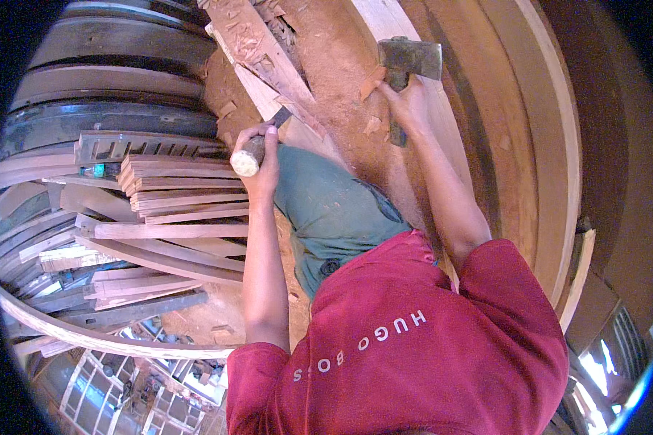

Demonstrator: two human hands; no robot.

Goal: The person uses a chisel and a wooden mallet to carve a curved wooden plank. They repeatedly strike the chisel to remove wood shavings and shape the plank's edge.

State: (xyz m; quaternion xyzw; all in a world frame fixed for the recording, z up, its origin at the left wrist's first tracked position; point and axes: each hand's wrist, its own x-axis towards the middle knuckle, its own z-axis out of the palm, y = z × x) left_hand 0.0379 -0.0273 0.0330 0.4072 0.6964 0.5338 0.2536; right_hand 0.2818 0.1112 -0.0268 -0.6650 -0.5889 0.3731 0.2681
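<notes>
My left hand (257, 156) is closed round the thick wooden handle of a chisel (248, 161), whose pale, worn butt end faces up. The chisel's dark flat blade points away, over a pale timber piece (312, 138) beside my knee; whether the edge touches the wood I cannot tell. In my right hand (409, 109) is a hatchet (421, 59) with a broad dark metal head, gripped by its short handle close under the head. It is held to the right of the chisel, apart from it, above a long pale plank (450, 130).
Another board (257, 51) scattered with shavings lies ahead. Stacked wooden strips (185, 185) and a long curved strip (116, 344) are on the left. Large curved timbers (530, 145) run along the right. White-framed panels (98, 388) stand at lower left. Sawdust covers the ground (337, 65).
</notes>
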